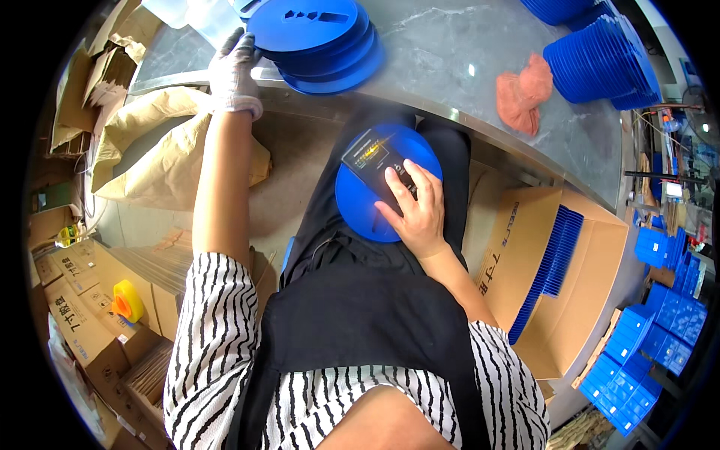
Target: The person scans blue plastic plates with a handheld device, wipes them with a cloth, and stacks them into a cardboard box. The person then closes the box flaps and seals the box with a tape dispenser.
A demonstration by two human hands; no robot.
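My left hand (235, 71), in a pale glove with grey fingertips, reaches to the table's edge. Its fingers are stretched out beside a stack of blue plastic reel discs (330, 67), and whether they touch it I cannot tell. On my lap lies another round blue disc (356, 206). A dark, flat, phone-like device (367, 161) with a lit screen rests on top of it. Bare and with fingers spread, my right hand (420, 214) lies over the lower right part of the device, its fingertips on or just above the surface.
The grey table (450, 45) carries an orange cloth (523, 94) and more stacked blue discs (596, 64). A brown paper sack (150, 161) stands at left. At right, an open carton (577, 292) holds blue discs. A yellow tape roll (128, 300) sits on cardboard.
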